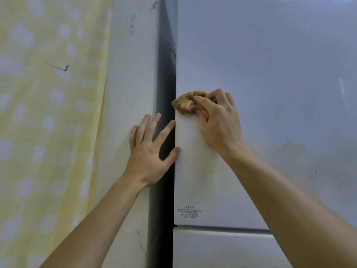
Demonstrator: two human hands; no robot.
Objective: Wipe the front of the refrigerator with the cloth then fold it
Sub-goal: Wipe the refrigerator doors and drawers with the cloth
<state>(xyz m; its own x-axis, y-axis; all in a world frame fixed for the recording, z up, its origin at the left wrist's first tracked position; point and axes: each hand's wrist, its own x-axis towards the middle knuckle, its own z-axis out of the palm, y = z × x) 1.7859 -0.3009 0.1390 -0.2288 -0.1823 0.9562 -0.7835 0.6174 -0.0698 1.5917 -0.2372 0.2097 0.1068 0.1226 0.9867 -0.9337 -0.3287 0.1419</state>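
Observation:
The white refrigerator door (270, 84) fills the right half of the view. A bunched brown-orange cloth (184, 104) lies against the door at its left edge, about mid-height. My right hand (217, 120) grips the cloth with curled fingers and presses it onto the door. My left hand (149, 151) is spread flat on the white wall panel beside the refrigerator, its thumb touching the door's left edge and its fingers straight.
A dark gap (164, 132) runs vertically between the wall panel (131, 74) and the door. A yellow checked curtain (48, 113) hangs at the left. A small printed label (190, 211) sits near the door's lower left corner, above a second door (222, 250).

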